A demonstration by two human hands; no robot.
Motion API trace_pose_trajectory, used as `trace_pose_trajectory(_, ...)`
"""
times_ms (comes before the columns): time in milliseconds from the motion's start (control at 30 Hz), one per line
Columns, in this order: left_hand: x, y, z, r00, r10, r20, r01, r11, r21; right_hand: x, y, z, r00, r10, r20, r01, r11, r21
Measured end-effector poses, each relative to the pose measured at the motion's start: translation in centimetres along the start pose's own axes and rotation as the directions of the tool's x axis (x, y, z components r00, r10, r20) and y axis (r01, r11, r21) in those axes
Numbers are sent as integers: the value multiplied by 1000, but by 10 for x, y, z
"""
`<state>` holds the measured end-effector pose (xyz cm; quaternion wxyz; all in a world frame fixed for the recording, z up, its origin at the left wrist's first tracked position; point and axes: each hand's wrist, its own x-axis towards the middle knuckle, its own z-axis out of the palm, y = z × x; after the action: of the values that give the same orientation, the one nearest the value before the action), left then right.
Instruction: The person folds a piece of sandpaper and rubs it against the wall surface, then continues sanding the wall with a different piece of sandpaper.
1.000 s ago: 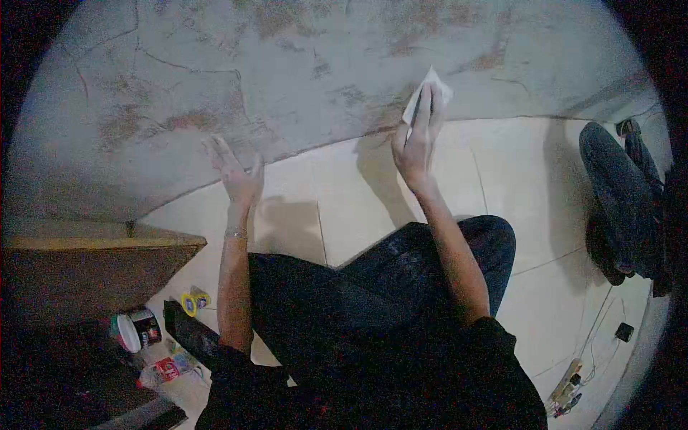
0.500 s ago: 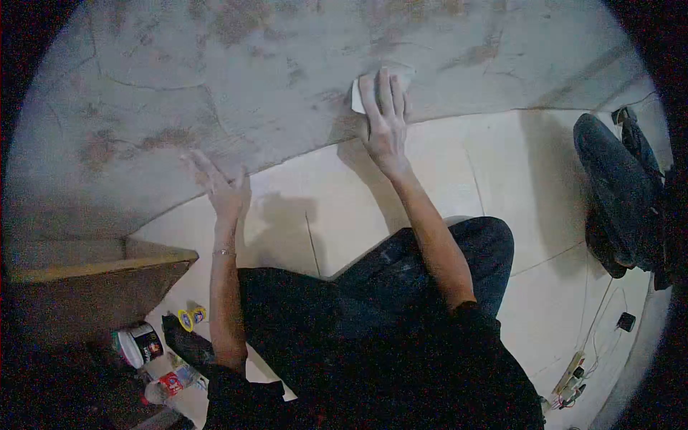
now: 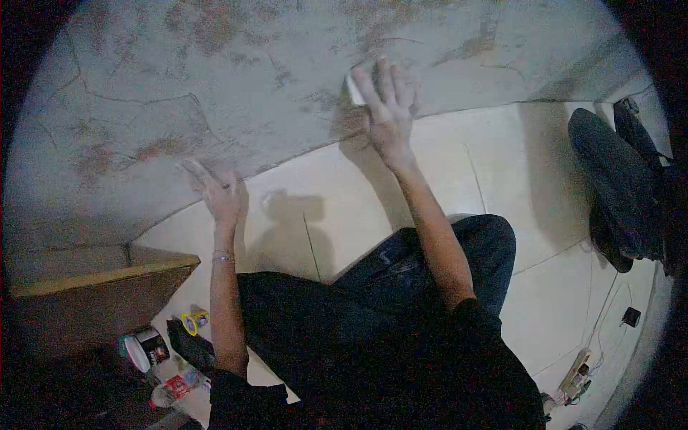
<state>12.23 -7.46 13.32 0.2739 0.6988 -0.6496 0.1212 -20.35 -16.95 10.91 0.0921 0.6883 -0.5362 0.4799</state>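
Observation:
My right hand (image 3: 387, 107) lies flat on a small white pad (image 3: 353, 87), pressing it against the cracked, stained grey wall (image 3: 215, 72); only the pad's left corner shows past my fingers. My left hand (image 3: 215, 190) rests open, fingers spread, low on the same wall just above the floor line, holding nothing. A thin bracelet circles the left wrist. I crouch over the pale tiled floor (image 3: 344, 208) with my dark trousers below.
A wooden board (image 3: 100, 276) juts out at the left. Beside it lie a small tub (image 3: 143, 350), a yellow tape roll (image 3: 193, 322) and a packet (image 3: 175, 387). Another person's dark-trousered legs (image 3: 616, 179) are at the right. A power strip (image 3: 577, 373) and cables lie lower right.
My right hand turned from holding the pad edge-on to pressing it flat on the wall, sliding left. My left hand settled lower and left against the wall.

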Motion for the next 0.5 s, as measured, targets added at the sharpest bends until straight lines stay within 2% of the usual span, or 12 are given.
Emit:
trace_pose_trajectory(33,-1,-3,0,1000,3,11,-3,1000,23,7,7,-5,1000,23,-7,-23,1000,-9)
trace_pose_trajectory(67,-1,-4,1,1000,5,13,-5,1000,30,14,12,-10,987,127,-100,-115,987,113)
trace_pose_trajectory(167,-1,-3,2,1000,4,-3,-4,1000,19,21,13,-8,942,239,-235,-191,959,211)
trace_pose_trajectory(200,-1,0,2,1000,0,-11,0,1000,13,13,1,-4,942,203,-267,-138,960,242)
trace_pose_trajectory(300,-1,4,2,999,-21,-26,21,1000,-6,-27,-5,24,997,-80,3,78,980,184)
trace_pose_trajectory(333,-1,6,-1,1000,-20,-24,20,1000,-22,-28,-5,23,993,-84,78,67,979,191)
trace_pose_trajectory(433,3,5,-6,999,42,-8,-42,999,-29,-10,25,22,993,-44,-109,58,990,129)
trace_pose_trajectory(467,1,3,-7,998,65,1,-65,998,-24,1,25,9,984,92,-151,-72,988,135)
trace_pose_trajectory(500,-1,4,-5,1000,25,-3,-25,1000,-12,9,21,3,968,146,-203,-108,976,188)
